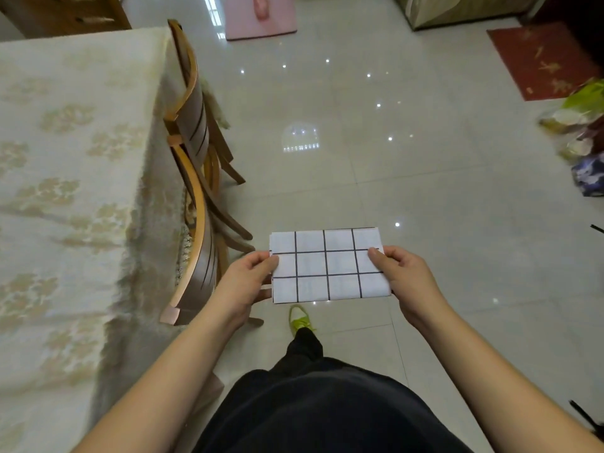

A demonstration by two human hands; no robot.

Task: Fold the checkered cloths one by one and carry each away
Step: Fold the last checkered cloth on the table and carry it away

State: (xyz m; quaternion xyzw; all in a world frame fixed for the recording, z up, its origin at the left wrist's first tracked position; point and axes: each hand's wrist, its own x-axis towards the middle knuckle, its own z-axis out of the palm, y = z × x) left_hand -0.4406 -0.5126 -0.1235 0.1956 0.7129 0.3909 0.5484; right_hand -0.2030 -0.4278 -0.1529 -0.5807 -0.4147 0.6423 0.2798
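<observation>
A white checkered cloth (327, 266) with black grid lines is folded into a flat rectangle and held level in front of me above the tiled floor. My left hand (245, 282) grips its left edge, thumb on top and fingers underneath. My right hand (405, 279) grips the right edge the same way. No other checkered cloth shows in the head view.
A table with a pale floral tablecloth (65, 197) fills the left side, with two wooden chairs (192, 148) pushed against it. A pink mat (261, 18) and a red mat (542, 60) lie far off. Bags (581, 132) sit at the right edge. Glossy tiled floor lies ahead.
</observation>
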